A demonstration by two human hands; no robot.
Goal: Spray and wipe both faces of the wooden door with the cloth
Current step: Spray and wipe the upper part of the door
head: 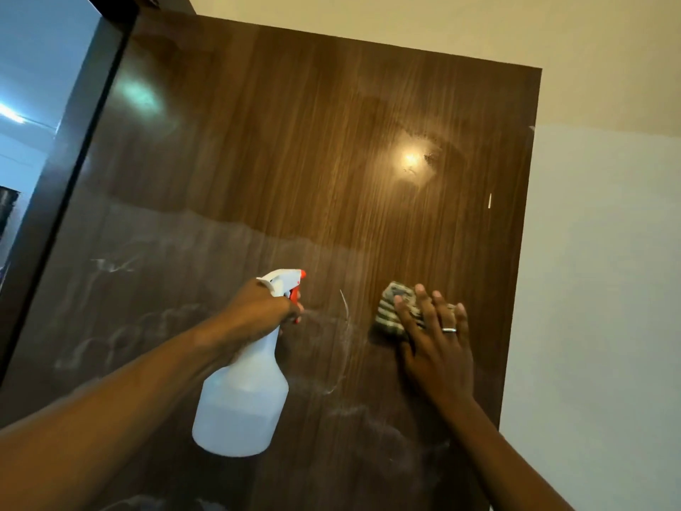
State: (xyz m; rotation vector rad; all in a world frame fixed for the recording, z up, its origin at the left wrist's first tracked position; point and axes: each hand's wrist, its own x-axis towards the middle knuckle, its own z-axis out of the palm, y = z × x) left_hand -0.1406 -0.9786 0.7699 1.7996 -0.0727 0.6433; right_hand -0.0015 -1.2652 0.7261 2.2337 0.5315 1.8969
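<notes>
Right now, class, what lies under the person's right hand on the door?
A folded striped cloth lies under the fingers of the right hand, pressed flat to the wooden door. Its upper-left part shows; the rest, and the door beneath the palm, is covered.
</notes>
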